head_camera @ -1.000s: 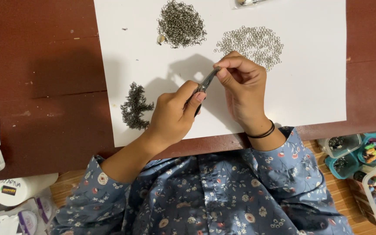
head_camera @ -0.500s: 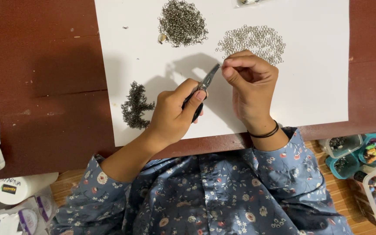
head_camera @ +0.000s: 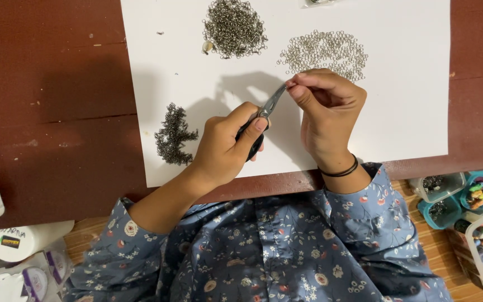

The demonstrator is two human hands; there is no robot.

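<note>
Dark red wooden table, white paper sheet, left hand gripping pliers, right hand pinched at their tip

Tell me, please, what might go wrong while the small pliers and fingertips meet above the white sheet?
1. Whatever the right hand pinches against the black-handled metal pliers in the left hand is too small to see; it could slip and vanish among the pieces below.
2. The right hand's knuckles sit beside the loose pile of pale silver rings; a nudge could scatter them.
3. The pliers' tip meets the fingertips, so a slip might pinch skin.
</note>
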